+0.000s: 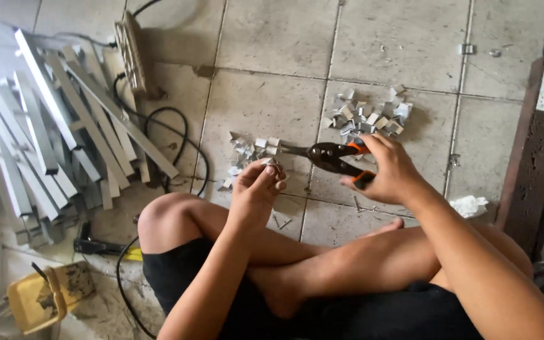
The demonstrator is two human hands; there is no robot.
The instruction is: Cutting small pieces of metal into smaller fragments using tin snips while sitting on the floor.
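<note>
The person sits cross-legged on the tiled floor [272,94]. The left hand [256,189] pinches a small metal piece [270,165] between its fingertips, with the grip closed tight on it. The right hand [388,170] holds the snips [332,156] by their orange handles, fingers wrapped around them. The blades point at the little piece and look nearly closed.

I think a good cut needs the piece held still and straight, with the fingertips kept back from the blades, and a slow squeeze on the handles.

A small pile of cut bits [247,154] lies on the floor just past the left hand. A bigger pile [369,116] lies past the right hand. Long metal strips [64,126] are stacked by the left edge of the floor. A black cable [177,135] curls beside them, and a yellow scoop [42,296] sits near the bottom left corner.
</note>
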